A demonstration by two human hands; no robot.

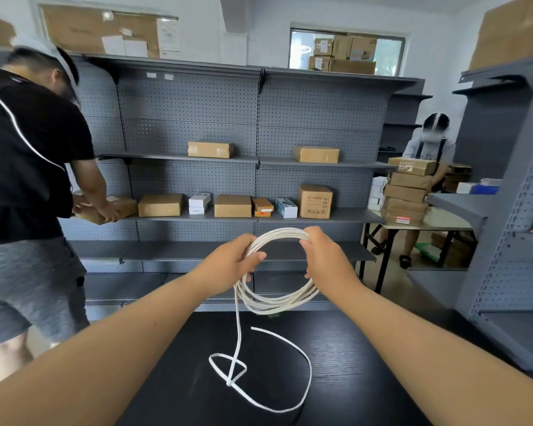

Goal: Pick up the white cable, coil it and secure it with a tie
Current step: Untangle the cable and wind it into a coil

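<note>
Coiling is well under way: the left hand (231, 262) and right hand (326, 256), fingers curled round opposite sides, hold several loops of the white cable (277, 298) at centre frame. A loose tail lies on the black table (351, 364) below, uncoiled. No tie is visible yet.

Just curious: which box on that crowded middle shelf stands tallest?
The brown box at the right end of the row, printed with black symbols on its front. The rest sit lower and flatter.
</note>
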